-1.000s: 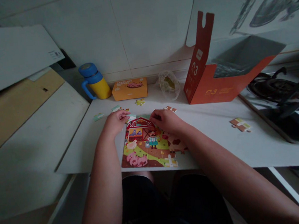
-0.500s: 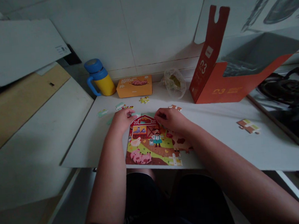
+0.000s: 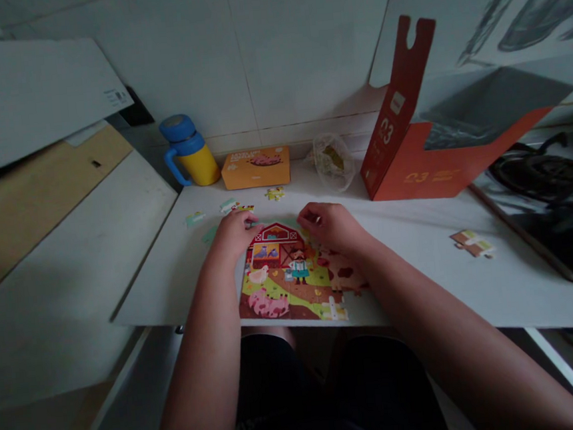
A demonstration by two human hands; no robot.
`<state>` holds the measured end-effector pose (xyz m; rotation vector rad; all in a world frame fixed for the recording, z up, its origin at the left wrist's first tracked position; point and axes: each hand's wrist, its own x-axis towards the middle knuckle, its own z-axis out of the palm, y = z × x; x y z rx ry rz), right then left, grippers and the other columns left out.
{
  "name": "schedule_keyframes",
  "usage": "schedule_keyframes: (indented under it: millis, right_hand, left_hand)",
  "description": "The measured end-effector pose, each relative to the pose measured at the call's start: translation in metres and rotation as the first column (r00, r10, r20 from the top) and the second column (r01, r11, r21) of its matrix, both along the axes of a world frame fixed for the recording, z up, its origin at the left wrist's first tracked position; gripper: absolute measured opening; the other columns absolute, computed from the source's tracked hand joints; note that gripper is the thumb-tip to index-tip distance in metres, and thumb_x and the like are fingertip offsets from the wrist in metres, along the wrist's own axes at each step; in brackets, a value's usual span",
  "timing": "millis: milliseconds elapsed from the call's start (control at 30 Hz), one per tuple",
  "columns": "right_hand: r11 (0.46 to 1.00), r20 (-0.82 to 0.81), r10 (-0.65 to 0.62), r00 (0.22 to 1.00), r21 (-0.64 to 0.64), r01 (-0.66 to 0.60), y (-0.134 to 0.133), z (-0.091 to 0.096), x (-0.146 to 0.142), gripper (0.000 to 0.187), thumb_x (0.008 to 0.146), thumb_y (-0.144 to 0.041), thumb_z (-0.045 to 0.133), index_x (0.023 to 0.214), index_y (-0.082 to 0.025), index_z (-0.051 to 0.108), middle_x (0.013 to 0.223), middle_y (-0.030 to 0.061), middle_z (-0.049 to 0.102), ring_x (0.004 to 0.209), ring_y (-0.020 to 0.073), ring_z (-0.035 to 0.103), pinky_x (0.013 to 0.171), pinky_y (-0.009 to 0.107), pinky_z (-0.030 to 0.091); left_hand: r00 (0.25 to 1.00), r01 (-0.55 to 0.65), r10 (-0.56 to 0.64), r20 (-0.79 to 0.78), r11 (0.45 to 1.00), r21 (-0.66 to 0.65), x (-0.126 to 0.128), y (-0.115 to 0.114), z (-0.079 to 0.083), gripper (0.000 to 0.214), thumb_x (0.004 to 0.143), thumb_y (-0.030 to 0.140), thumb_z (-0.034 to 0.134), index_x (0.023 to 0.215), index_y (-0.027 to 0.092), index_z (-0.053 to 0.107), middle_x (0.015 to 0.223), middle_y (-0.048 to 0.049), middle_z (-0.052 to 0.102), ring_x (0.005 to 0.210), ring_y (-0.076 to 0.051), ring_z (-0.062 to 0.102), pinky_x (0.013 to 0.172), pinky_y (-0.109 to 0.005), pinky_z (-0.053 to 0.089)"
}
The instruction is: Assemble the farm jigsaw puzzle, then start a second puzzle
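A partly joined farm jigsaw puzzle [image 3: 272, 280] lies at the front edge of the white table, showing a red barn, a farmer, a hen, a pig and a cow. My left hand [image 3: 238, 236] is at its top left corner, thumb and fingers closed at a pale green puzzle piece by the barn roof. At the top right of the roof, my right hand [image 3: 331, 226] has its fingers curled together; whatever is between them is hidden. My right hand and forearm cover part of the puzzle's right side. Pale green loose pieces [image 3: 195, 218] lie beyond my left hand.
Farther back are a yellow piece [image 3: 275, 193], an orange puzzle box [image 3: 256, 168], a blue and yellow mug [image 3: 191, 153] and a clear plastic container [image 3: 333, 163]. A tall open red box [image 3: 412, 164] stands right, near a joined brown-green piece [image 3: 473, 243] and a stove [image 3: 534, 173].
The view has shifted slightly. My right hand has moved a little upward and now covers the brown and white piece that showed behind it. My left hand stays at the corner.
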<state>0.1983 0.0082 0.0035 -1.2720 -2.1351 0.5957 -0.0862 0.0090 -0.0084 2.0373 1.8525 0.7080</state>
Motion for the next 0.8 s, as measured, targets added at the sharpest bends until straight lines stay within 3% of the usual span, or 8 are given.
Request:
schedule_keyframes:
  millis: [67,133,200,267,433,567,733,800]
  right_hand:
    - [0.974,0.103,-0.225,0.969,0.062,0.220,0.004,0.009,0.013,0.017,0.099,-0.031,0.064,0.098,-0.021,0.077,0.096,0.0072,0.081,0.080,0.0203,0.070,0.071,0.030,0.043]
    - [0.904,0.230,-0.427,0.874,0.090,0.418,0.008,0.015,0.031,0.019,0.099,-0.030,0.063,0.102,-0.020,0.079,0.101,0.0113,0.082,0.085,0.0248,0.072,0.071,0.033,0.044]
    - [0.852,0.329,-0.516,0.791,0.095,0.516,0.013,0.016,0.047,0.022,0.099,-0.028,0.060,0.105,-0.019,0.080,0.105,0.0147,0.082,0.091,0.0283,0.074,0.073,0.035,0.045]
    - [0.841,0.387,-0.520,0.761,0.081,0.534,0.015,0.013,0.057,0.025,0.100,-0.031,0.061,0.109,-0.018,0.081,0.107,0.0168,0.081,0.095,0.0303,0.074,0.076,0.036,0.047]
    - [0.896,0.451,-0.409,0.793,0.034,0.443,0.017,-0.002,0.057,0.039,0.093,-0.052,0.074,0.108,-0.017,0.081,0.114,0.0197,0.078,0.099,0.0300,0.074,0.081,0.036,0.050]
    - [0.915,0.435,-0.372,0.820,0.021,0.403,0.020,-0.009,0.055,0.035,0.088,-0.052,0.080,0.100,-0.019,0.082,0.111,0.0180,0.078,0.096,0.0283,0.073,0.082,0.035,0.051]
    - [0.911,0.357,-0.369,0.858,-0.042,0.410,0.022,-0.007,0.058,0.027,0.079,-0.046,0.087,0.085,-0.021,0.076,0.092,0.0113,0.077,0.080,0.0238,0.068,0.068,0.032,0.044]
    - [0.920,0.301,-0.360,0.883,-0.041,0.389,0.022,-0.004,0.056,0.023,0.082,-0.040,0.084,0.083,-0.022,0.071,0.087,0.0085,0.075,0.075,0.0211,0.064,0.064,0.031,0.040]
  left_hand:
    - [1.000,-0.012,0.013,-0.026,1.000,0.020,0.001,-0.001,0.001,0.014,0.088,0.028,0.077,0.096,0.017,0.080,0.104,-0.0099,0.080,0.088,-0.024,0.072,0.088,-0.035,0.058]
    - [0.998,-0.035,0.037,-0.053,0.998,0.044,0.003,-0.001,0.002,0.012,0.091,0.028,0.073,0.093,0.019,0.081,0.103,-0.0091,0.081,0.090,-0.025,0.072,0.091,-0.036,0.057]
    - [0.994,-0.077,0.082,-0.069,0.995,0.066,0.004,-0.001,0.004,0.015,0.093,0.028,0.069,0.092,0.019,0.081,0.101,-0.0086,0.082,0.092,-0.025,0.073,0.092,-0.036,0.056]
    - [0.988,-0.133,0.139,-0.063,0.987,0.089,0.005,-0.001,0.005,0.017,0.094,0.029,0.067,0.093,0.019,0.081,0.101,-0.0087,0.083,0.091,-0.025,0.074,0.091,-0.035,0.055]
    - [0.964,-0.266,0.267,0.012,0.956,0.126,0.003,0.000,0.006,0.021,0.095,0.033,0.066,0.097,0.020,0.081,0.098,-0.0076,0.083,0.085,-0.022,0.073,0.081,-0.031,0.052]
    - [0.940,-0.340,0.334,0.069,0.934,0.108,0.003,-0.001,0.009,0.023,0.096,0.034,0.064,0.100,0.019,0.081,0.098,-0.0072,0.083,0.085,-0.022,0.073,0.078,-0.030,0.049]
    - [0.941,-0.339,0.333,0.062,0.933,0.122,0.004,0.001,0.007,0.021,0.095,0.032,0.065,0.096,0.019,0.081,0.096,-0.0073,0.083,0.084,-0.022,0.072,0.078,-0.030,0.048]
    - [0.943,-0.332,0.328,0.053,0.934,0.136,0.006,0.002,0.005,0.020,0.094,0.032,0.065,0.094,0.020,0.080,0.094,-0.0069,0.082,0.083,-0.022,0.072,0.078,-0.031,0.048]
